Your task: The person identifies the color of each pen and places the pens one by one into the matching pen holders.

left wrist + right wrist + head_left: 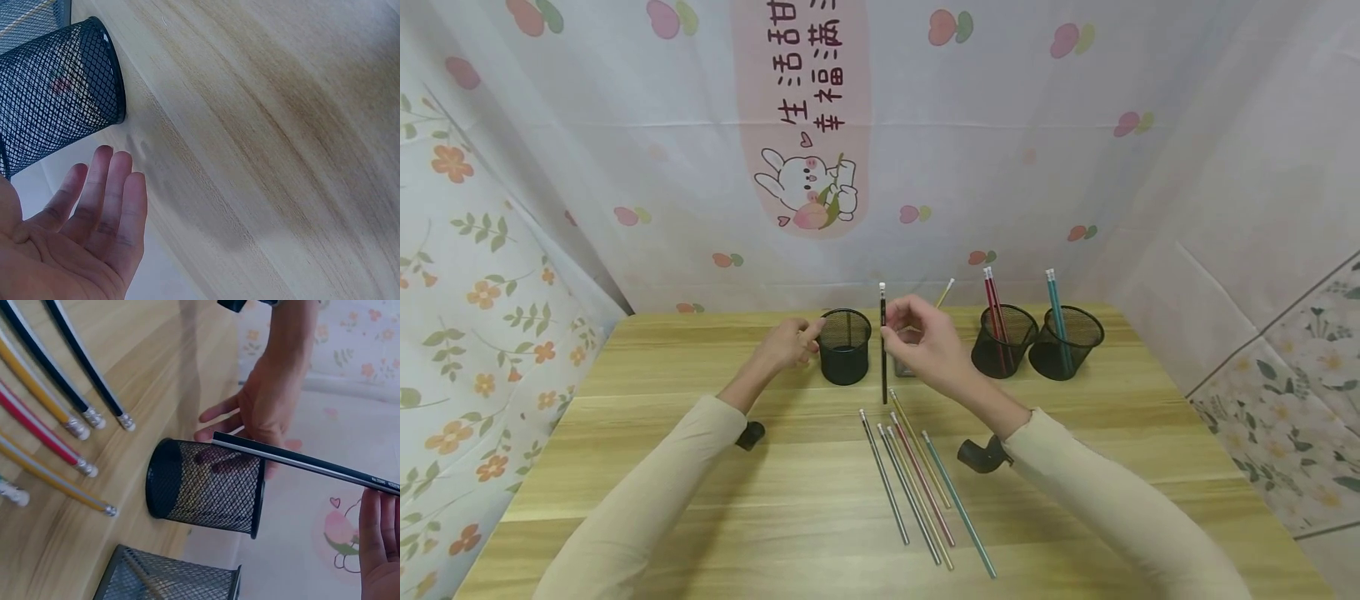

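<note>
My right hand (928,342) pinches a black pencil (883,350) with a white eraser at its top. The pencil stands roughly upright just right of a black mesh pen cup (844,358); in the right wrist view its lower end overlaps the rim, and I cannot tell whether it is inside. My left hand (792,343) is at the cup's left side, its fingers loosely extended in the left wrist view (103,212). Whether the thumb touches the cup is unclear. Behind my right hand is a partly hidden mesh cup (181,575) with a yellow pencil (946,292).
To the right stand a mesh cup (1021,333) with red pencils (995,304) and another with teal pencils (1057,304). Several loose pencils lie in front, among them a teal one (958,504) and a red one (922,479). A patterned curtain (1000,167) hangs behind the wooden table (700,517).
</note>
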Available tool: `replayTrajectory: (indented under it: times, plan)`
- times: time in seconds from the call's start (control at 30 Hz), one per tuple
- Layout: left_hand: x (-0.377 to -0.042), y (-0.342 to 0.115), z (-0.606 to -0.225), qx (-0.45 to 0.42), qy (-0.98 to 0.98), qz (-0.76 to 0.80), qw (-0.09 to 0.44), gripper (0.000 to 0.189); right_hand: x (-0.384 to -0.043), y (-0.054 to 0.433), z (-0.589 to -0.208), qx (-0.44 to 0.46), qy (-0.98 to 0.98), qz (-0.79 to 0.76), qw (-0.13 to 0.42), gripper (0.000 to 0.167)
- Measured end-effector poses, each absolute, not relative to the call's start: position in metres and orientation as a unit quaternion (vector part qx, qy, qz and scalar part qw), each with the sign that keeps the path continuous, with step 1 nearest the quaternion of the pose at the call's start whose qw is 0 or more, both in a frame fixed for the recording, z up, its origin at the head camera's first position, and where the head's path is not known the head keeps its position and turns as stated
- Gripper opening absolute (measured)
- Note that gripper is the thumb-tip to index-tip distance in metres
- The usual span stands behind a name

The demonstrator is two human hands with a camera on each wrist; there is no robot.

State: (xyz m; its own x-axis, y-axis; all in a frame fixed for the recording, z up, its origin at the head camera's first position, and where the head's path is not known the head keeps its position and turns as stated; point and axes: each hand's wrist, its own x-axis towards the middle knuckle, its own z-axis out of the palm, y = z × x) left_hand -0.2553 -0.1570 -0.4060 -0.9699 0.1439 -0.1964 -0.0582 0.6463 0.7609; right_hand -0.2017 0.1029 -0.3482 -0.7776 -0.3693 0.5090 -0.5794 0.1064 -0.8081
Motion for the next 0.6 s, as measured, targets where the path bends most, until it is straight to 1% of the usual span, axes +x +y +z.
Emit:
replayTrajectory:
  times: [0.27, 0.6]
  plan:
    - [-0.254, -0.157, -0.407, 0.031, 0.898, 0.423, 0.118, 0.065, -0.210, 0.088, -0.346, 0.319, -0.722, 0.605, 0.106, 0.013]
    - [-0.257, -0.158, -0.409, 0.029, 0.893, 0.432, 0.121, 0.066, -0.214, 0.077, -0.345, 0.316, -0.706, 0.613, 0.159, 0.013]
